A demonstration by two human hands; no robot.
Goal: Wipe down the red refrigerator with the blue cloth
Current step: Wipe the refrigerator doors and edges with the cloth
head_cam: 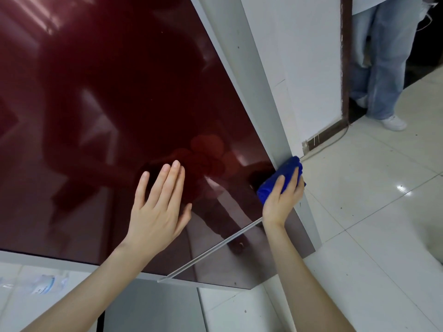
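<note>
Left hand (pixel 160 207), lower centre: fingers straight, close together, flat on red refrigerator (pixel 107 92) door. Right hand (pixel 281 200), lower right: fingers curled round bunched blue cloth (pixel 280 179), pressed against door's right edge. Tiled floor (pixel 371 212), right. Second person's jeans (pixel 378 56) and white shoe (pixel 394 122), upper right.

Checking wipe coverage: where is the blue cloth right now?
In the head view, right of centre: the right hand grips the blue cloth against the right edge of the red refrigerator.
</note>
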